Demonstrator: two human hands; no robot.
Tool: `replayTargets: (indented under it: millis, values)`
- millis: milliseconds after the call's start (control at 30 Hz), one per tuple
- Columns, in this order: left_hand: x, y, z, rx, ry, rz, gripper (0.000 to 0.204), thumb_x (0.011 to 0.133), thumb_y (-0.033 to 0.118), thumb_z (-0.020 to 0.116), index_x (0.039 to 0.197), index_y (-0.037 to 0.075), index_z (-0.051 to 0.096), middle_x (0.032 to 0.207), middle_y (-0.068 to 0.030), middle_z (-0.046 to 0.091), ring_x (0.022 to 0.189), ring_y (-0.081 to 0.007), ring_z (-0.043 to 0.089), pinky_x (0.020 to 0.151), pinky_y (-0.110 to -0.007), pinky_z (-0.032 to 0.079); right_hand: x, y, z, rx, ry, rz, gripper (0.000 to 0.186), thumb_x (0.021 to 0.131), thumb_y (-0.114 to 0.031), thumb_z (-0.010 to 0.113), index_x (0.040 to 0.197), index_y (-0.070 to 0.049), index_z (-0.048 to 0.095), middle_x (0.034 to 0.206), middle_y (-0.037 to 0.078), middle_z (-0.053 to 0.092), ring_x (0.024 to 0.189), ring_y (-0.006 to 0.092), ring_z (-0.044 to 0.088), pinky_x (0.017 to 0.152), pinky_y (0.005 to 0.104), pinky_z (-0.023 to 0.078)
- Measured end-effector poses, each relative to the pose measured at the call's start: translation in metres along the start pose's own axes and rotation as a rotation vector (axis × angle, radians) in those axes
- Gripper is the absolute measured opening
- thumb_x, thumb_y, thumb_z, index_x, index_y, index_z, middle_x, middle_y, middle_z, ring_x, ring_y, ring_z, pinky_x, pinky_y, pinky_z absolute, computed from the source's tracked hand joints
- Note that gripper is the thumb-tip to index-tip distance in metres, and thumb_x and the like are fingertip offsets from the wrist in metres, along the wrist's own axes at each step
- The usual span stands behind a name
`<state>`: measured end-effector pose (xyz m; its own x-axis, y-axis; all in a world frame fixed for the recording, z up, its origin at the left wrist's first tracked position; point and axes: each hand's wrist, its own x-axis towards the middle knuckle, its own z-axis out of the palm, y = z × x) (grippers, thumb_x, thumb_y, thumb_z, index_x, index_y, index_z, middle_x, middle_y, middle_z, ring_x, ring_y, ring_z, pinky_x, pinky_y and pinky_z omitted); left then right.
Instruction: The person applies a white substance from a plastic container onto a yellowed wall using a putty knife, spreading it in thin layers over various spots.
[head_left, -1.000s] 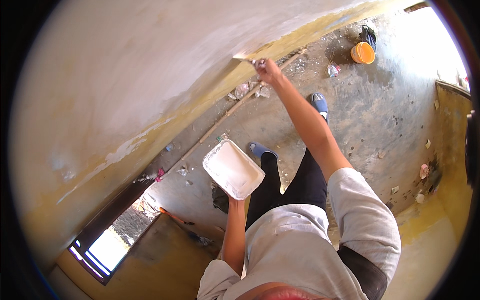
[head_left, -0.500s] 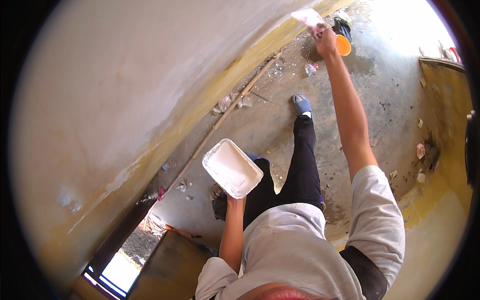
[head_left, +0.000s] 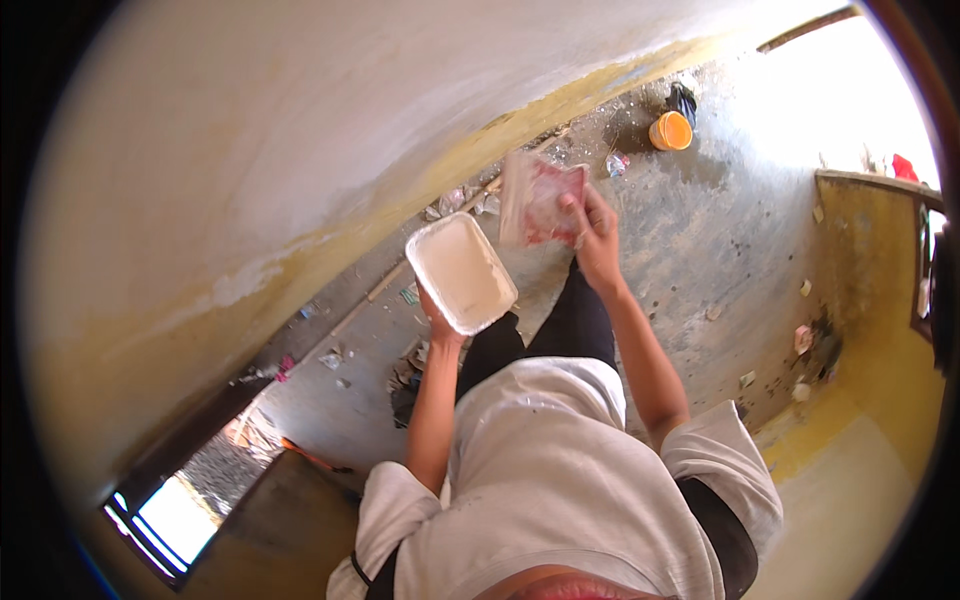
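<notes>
My left hand [head_left: 440, 322] supports a white rectangular tray [head_left: 494, 254] from below and its near left side; most of its fingers are behind the tray. Pale paste [head_left: 462, 268] coats the tray's inside. In my right hand [head_left: 598, 240] is a flat, wide putty spreader [head_left: 548, 205], reddish and smeared with white. My thumb presses on its near face. The spreader is just beyond the tray's far right corner, blurred along its left edge, and I cannot tell whether it touches the tray.
A partly whitened wall [head_left: 250, 150] with a yellow lower band runs along the left. Against its foot lies a long pole [head_left: 385, 283] among litter. An orange bucket [head_left: 670, 131] and a black plastic bag [head_left: 682, 100] stand far ahead. A low yellow wall [head_left: 870, 240] rises at right.
My right hand has come back from far ahead by the wall to beside the tray, bringing the spreader. The tray has risen slightly in view, and my head view has shifted.
</notes>
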<state>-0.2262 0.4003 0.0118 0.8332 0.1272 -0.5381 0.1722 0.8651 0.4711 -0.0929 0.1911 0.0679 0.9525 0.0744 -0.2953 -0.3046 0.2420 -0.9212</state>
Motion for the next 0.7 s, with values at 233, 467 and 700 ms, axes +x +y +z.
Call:
replayTargets:
  millis: [233,467,700]
  values:
    - [-0.028,0.028,0.029,-0.167,-0.218,-0.022,0.062,0.095,0.054,0.031,0.14,0.013,0.037,0.135,-0.0101,0.048,0.123,-0.0286,0.048,0.102,-0.047,0.041,-0.077,-0.022,0.084,-0.698,-0.377,-0.378,0.016,0.09,-0.009,0.055,0.08,0.001,0.049,0.062,0.014,0.048,0.053,0.0225,0.046,0.053,0.0339,0.039]
    - [-0.039,0.038,-0.01,-0.318,-0.201,0.05,0.06,0.094,0.056,0.03,0.135,0.014,0.044,0.129,-0.0091,0.052,0.118,-0.0276,0.052,0.099,-0.046,0.044,-0.096,-0.022,0.137,-0.887,-0.565,-0.545,0.009,0.085,-0.005,0.055,0.08,0.0,0.049,0.068,0.02,0.054,0.058,0.039,0.053,0.052,0.0416,0.042]
    - [-0.053,0.057,-0.01,-0.353,-0.288,0.172,0.062,0.093,0.057,0.032,0.135,0.013,0.043,0.129,-0.0094,0.052,0.117,-0.027,0.053,0.099,-0.045,0.044,-0.1,-0.021,0.149,-0.899,-0.618,-0.556,0.01,0.086,-0.007,0.057,0.083,0.001,0.051,0.064,0.018,0.052,0.053,0.0293,0.051,0.053,0.0363,0.043]
